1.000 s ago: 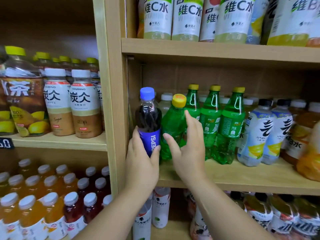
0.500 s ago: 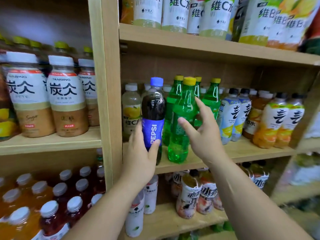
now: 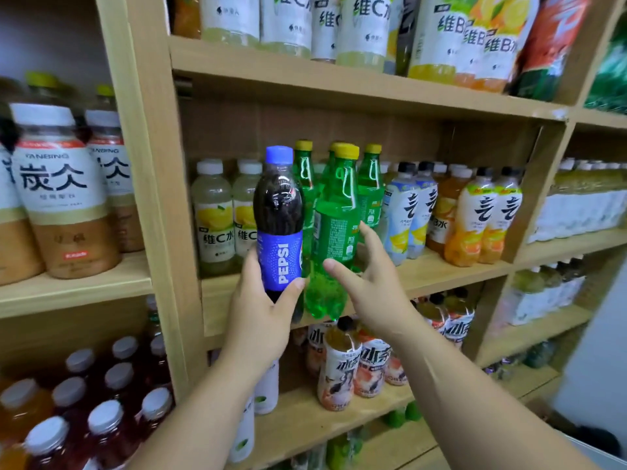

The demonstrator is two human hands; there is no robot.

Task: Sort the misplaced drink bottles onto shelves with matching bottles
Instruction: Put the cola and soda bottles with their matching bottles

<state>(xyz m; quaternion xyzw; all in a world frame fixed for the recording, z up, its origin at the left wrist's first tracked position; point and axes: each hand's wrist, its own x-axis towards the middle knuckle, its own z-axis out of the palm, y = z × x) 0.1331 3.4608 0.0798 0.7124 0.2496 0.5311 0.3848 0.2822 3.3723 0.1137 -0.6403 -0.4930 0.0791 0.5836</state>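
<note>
A dark Pepsi bottle with a blue cap and blue label is upright in my left hand, which grips its lower half in front of the middle shelf. Right beside it is a green soda bottle with a yellow cap. My right hand holds it low down, thumb in front and fingers behind. Its base hangs at the shelf's front edge. Matching green bottles stand just behind on the same shelf.
Pale lemon vitamin bottles stand left of the Pepsi, white and orange drink bottles to the right. A wooden upright separates the left bay holding tan coffee bottles. Further shelves of bottles lie above and below.
Both bottles have come forward from the shelf to its front edge, the green one away from its row. My view has swung, showing more shelving to the right.
</note>
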